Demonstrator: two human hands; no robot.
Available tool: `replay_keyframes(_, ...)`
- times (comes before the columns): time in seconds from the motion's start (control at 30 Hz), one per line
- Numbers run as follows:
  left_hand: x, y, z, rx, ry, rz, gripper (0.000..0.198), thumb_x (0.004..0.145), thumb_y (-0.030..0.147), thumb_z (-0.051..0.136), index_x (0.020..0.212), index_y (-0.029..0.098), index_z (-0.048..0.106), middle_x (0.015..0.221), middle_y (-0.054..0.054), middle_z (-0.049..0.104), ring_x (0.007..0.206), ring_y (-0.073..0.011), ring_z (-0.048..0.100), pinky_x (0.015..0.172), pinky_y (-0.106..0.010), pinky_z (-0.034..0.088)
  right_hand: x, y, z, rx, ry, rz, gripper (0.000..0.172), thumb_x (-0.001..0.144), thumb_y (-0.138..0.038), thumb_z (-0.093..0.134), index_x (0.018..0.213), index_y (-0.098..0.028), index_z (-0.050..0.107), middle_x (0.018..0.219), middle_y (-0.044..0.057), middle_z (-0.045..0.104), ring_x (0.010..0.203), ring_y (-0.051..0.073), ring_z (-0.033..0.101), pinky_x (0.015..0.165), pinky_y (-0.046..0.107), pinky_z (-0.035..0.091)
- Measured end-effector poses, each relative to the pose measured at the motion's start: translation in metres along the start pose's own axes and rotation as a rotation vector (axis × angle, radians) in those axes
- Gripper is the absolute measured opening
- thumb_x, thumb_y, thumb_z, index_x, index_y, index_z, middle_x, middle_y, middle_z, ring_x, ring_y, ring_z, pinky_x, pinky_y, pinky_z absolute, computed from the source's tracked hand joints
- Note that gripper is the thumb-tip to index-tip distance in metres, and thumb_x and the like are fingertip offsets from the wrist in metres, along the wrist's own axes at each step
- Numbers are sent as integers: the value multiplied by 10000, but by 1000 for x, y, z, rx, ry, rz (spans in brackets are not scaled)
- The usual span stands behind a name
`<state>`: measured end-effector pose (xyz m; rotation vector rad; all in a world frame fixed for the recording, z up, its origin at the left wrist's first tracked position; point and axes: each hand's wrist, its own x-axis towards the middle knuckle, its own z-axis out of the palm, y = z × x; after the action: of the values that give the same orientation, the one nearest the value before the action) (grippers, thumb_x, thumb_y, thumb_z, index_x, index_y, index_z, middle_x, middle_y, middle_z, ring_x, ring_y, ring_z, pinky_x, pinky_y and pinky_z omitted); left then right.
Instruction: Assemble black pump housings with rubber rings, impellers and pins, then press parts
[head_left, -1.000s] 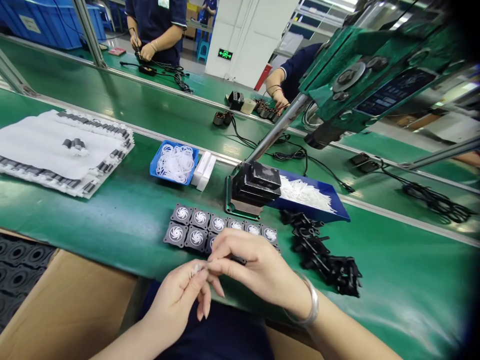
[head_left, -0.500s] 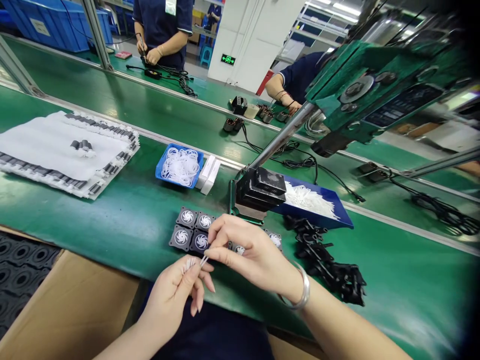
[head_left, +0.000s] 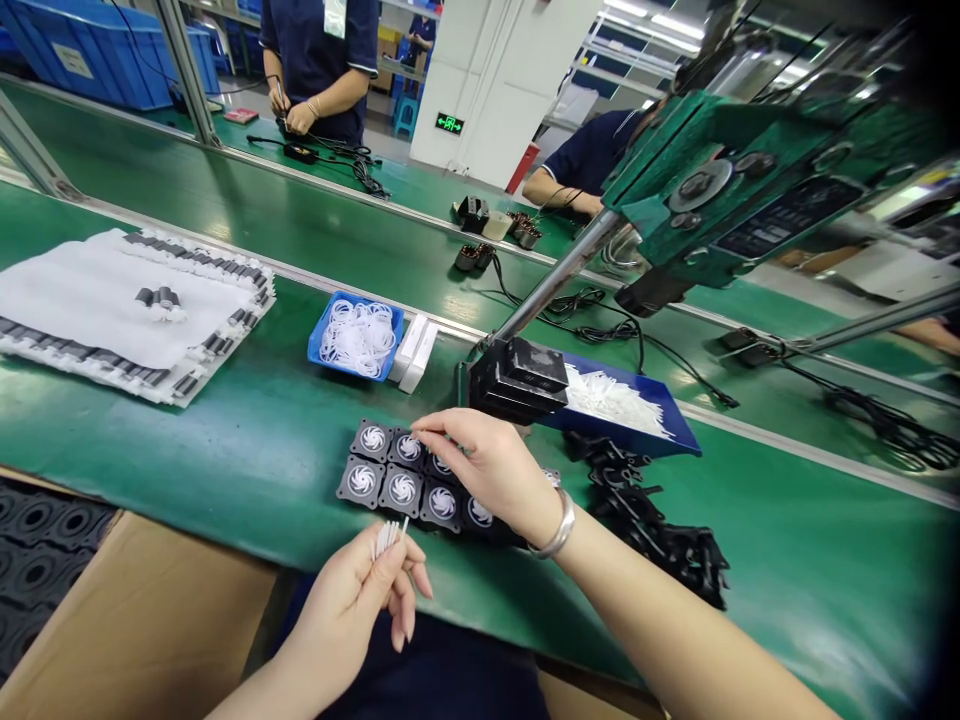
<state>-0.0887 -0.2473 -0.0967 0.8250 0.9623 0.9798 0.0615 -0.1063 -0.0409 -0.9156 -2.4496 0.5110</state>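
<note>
My left hand (head_left: pixel 364 590) is closed around a small bundle of thin white sticks (head_left: pixel 386 540); one stands out above the thumb. Over the back row of square black frames with white swirl-bladed centres (head_left: pixel 403 488), my right hand (head_left: pixel 487 460) pinches a thin white stick, mostly hidden by the fingertips. Those frames lie in two rows on the green bench, and the right hand covers part of them. To the right is a heap of black plastic parts (head_left: pixel 652 520).
A green bench press (head_left: pixel 697 190) rises behind the frames. Beside its base sits a blue tray of white sticks (head_left: pixel 675 435). Left of it are white boxes (head_left: pixel 414 352), a blue bin of white rings (head_left: pixel 315 350) and a white-covered stack (head_left: pixel 90 290). Two people work across the bench.
My right hand has moved away from the left hand, up to the back row of frames. My left hand stays nearly in place with its sticks.
</note>
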Motion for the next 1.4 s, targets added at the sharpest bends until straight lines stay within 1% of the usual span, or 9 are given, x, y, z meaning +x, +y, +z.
replay_keyframes(0.07,0,2,0,-11,11,3,459,950,584,478,857,145,575,749,-30,618,505,-89,551,514,-241,476,1,0,-3,-79,-15,-53,113,954,-281,605,926,-179,646,875,55,700,834,187,647,765,323,535)
replay_keyframes(0.2,-1,6,0,-13,38,18,464,941,590,495,892,139,593,785,-38,637,513,-92,578,546,-250,491,-3,-13,-19,-112,226,-46,260,912,-398,655,1041,-177,609,987,105,642,951,226,610,860,387,526)
replay_keyframes(0.3,0,7,-1,-5,43,46,459,943,586,495,887,142,599,756,-29,632,517,-94,578,565,-253,497,-12,-29,-23,148,4,-71,232,911,-355,667,1071,-192,629,1012,81,652,920,175,629,822,307,547)
replay_keyframes(0.4,1,7,-2,12,34,80,457,954,570,484,832,144,596,683,-12,605,516,-98,575,573,-251,496,-19,-40,-17,401,-220,-60,117,946,-288,620,915,-185,666,925,48,687,828,128,651,753,241,549)
replay_keyframes(0.57,2,7,-1,-82,81,58,439,933,566,530,965,139,626,772,-26,629,501,-88,571,536,-247,497,-1,-34,-15,554,-64,189,136,943,-291,619,880,-188,680,791,12,714,711,125,673,662,231,547)
replay_keyframes(0.73,0,1,-1,-115,59,37,469,905,601,551,945,139,619,764,-29,618,502,-95,567,500,-250,506,26,-21,-3,420,-5,146,127,931,-228,610,1012,-219,707,878,-8,758,754,129,711,718,244,559)
replay_keyframes(1.17,-2,-3,-4,-117,32,33,439,945,562,509,1010,136,599,819,-43,613,547,-104,587,545,-273,522,37,-8,19,148,-50,-24,56,921,-194,649,869,-180,664,819,1,717,766,139,649,715,255,497)
replay_keyframes(1.27,-2,0,-4,-95,19,32,443,948,562,504,997,133,606,816,-45,620,553,-107,598,550,-271,522,40,-8,16,-32,-78,-163,165,891,-306,691,829,-165,631,805,39,660,809,187,592,745,305,490)
replay_keyframes(1.4,-2,4,-7,-68,46,30,458,942,570,507,1010,132,623,828,-53,633,554,-109,604,516,-250,510,33,-19,-6,-35,81,-164,269,898,-416,663,953,-156,619,941,88,628,922,218,575,843,361,493)
